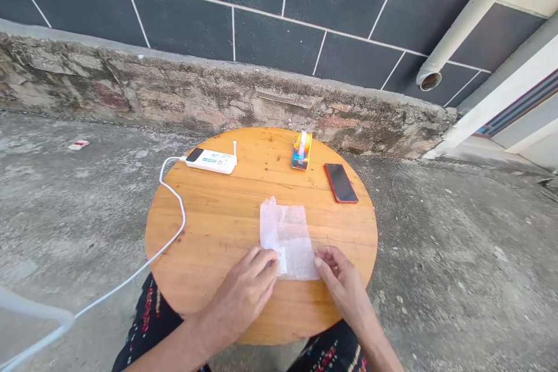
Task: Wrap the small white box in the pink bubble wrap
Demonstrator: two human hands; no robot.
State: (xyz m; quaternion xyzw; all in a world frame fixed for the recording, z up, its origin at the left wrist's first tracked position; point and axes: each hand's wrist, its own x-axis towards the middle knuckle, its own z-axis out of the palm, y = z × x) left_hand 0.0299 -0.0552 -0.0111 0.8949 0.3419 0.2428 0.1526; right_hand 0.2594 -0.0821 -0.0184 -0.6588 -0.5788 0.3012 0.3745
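Observation:
A folded piece of translucent bubble wrap (293, 232) lies flat near the front middle of the round wooden table (218, 215). My left hand (255, 279) has its fingers curled together on the wrap's lower left edge. At the lower right edge, my right hand (342, 279) pinches the wrap between thumb and forefinger, the other fingers bent. A whitish strip shows in the wrap beside my left fingertips; what it is cannot be made out.
A tape dispenser (301, 151) stands at the table's far side, and a red-edged phone (341, 183) lies to the right. At the far left is a white device (211, 161) with a small antenna and a white cable (183, 215) running off the table. A stone-based wall (196, 99) rises behind.

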